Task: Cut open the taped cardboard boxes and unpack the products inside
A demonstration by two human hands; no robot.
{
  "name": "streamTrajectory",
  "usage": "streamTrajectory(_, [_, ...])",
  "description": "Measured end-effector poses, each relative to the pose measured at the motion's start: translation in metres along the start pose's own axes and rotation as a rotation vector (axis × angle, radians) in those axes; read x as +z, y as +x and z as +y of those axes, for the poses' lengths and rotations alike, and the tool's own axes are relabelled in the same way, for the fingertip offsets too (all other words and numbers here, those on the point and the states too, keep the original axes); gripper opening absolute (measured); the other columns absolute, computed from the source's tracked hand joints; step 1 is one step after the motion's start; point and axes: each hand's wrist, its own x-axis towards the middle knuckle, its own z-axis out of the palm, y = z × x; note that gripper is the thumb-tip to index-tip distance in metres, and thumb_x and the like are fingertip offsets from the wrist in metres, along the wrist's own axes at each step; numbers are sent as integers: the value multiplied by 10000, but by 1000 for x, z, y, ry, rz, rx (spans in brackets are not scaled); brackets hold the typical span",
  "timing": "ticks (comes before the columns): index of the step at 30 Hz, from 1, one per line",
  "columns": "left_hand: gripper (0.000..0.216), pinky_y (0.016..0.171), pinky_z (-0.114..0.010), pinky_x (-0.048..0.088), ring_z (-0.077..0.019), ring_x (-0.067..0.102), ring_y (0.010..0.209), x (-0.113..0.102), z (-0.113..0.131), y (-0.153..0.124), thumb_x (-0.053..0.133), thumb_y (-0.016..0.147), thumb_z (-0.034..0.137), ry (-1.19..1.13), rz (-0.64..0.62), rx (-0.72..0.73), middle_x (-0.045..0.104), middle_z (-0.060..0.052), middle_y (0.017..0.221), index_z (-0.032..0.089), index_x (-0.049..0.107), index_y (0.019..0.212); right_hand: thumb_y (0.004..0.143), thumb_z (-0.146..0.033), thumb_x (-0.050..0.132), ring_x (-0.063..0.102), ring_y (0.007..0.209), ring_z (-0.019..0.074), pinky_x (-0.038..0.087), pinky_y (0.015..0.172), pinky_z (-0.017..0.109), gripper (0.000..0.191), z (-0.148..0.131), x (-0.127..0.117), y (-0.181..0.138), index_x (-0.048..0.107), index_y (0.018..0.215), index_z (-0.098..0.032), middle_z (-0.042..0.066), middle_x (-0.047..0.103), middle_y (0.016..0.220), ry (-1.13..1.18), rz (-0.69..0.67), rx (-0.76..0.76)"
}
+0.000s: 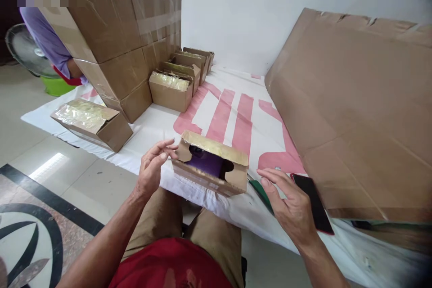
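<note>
A small cardboard box (216, 166) lies on the white and pink sheet (229, 112) right in front of me, its near side open and something purple (209, 163) inside. My left hand (153, 168) is at the box's left end, fingertips curled onto its flap. My right hand (290, 207) hovers open just right of the box, fingers stretched toward it, above a black phone (312, 202) and a green-handled tool (261, 193) lying on the sheet.
Big taped cartons (114, 49) are stacked at the back left, with a row of small boxes (170, 90) beside them and another small box (92, 121) at the sheet's left edge. A large flattened cardboard sheet (354, 108) leans at right. Another person (50, 40) bends behind the cartons near a fan (22, 49).
</note>
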Motion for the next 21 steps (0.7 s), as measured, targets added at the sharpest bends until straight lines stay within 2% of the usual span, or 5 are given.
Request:
streamTrajectory(5, [191,842,-387,538,-227,697,855,-12,5,-6,675,891,313,465,-151,182,745,-43,814,225,769,1032,1040,-243,488,743,988,203,586,916,343,270,-52,2,28,757,1040,-220,61,799,1041,115,-204,-151])
streamTrajectory(10, [281,1050,-482,454,-288,629,1186,-14,8,-6,566,894,133,861,-404,621,771,-77,1109,261,775,1032,1012,-166,476,710,1119,254,554,995,428,309,-71,29,48,750,1154,-187,106,765,1234,-306,-527,-294])
streamTrajectory(15, [426,1227,-529,270,-317,453,1465,6,20,23,542,849,72,948,-858,700,664,-83,1427,268,737,1173,994,-191,533,741,1068,287,588,825,378,499,-92,32,72,505,1486,-115,216,526,1543,-678,-578,-197])
streamTrajectory(18, [449,1221,-539,265,-338,552,1355,24,25,45,587,748,75,915,-1064,690,763,-112,1173,242,740,1137,964,-137,548,758,1028,321,589,782,396,439,-99,29,92,558,1400,-79,236,627,1405,-758,-677,-202])
streamTrajectory(21, [275,1208,-581,252,-343,652,1034,34,32,57,625,686,117,999,-1100,737,728,-100,820,214,746,912,931,-101,564,758,1036,358,582,809,428,305,-102,33,112,669,1216,-67,213,760,1133,-761,-839,-233])
